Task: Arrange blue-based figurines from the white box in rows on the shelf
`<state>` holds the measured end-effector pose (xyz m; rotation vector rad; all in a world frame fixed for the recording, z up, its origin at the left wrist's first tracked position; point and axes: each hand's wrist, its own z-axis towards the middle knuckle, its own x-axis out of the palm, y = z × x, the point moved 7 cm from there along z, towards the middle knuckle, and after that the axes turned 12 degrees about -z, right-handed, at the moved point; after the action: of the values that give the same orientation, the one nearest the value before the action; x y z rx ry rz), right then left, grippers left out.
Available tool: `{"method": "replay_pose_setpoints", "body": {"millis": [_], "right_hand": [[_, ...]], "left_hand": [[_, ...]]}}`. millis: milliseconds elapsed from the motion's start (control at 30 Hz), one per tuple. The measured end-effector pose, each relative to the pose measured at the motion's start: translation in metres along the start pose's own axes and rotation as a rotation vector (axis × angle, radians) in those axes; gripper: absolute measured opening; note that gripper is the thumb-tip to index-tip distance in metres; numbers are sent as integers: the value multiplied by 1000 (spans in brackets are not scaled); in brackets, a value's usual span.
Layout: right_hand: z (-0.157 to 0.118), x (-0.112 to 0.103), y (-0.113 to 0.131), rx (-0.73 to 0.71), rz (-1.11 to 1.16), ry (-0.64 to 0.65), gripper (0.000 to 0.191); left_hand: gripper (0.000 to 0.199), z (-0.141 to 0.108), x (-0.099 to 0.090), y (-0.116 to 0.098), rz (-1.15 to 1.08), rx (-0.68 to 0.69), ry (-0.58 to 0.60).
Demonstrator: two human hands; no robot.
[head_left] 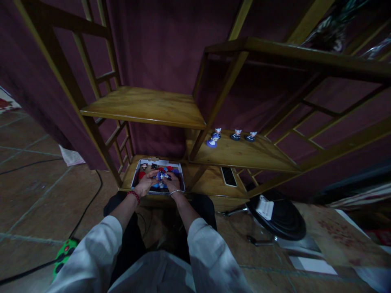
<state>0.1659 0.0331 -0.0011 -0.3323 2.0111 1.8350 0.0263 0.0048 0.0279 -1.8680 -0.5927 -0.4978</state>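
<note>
Both my hands are over a shallow white cardboard box (134,175) on the low shelf, which is full of small figurines in red, blue and dark colours. Between my fingers is a small purple-and-white figurine (161,176). My left hand (147,183), with a red bead bracelet at its wrist, closes on it from the left. My right hand (173,183), with a pale bangle, grips it from the right. The fingers partly cover the figurine and the contents below. A dark-haired figurine (144,166) stands in the box's back left corner.
On the right-hand shelf (244,154) stand a purple figurine (213,141) and three figurines with dark bases (236,135). A phone (229,176) lies on the low shelf. A black round stool (281,219) is at the right; a green power strip (64,254) and cables are on the floor.
</note>
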Motion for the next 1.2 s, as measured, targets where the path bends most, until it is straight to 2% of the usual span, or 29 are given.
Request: {"method": "replay_pose_setpoints", "body": {"millis": [667, 1200], "right_hand": [[-5, -4, 12, -71, -5, 2, 26], [-9, -6, 17, -63, -20, 15, 25]], "left_hand": [[39, 7, -5, 4, 14, 21, 37], [42, 5, -4, 4, 31, 24, 24]]}}
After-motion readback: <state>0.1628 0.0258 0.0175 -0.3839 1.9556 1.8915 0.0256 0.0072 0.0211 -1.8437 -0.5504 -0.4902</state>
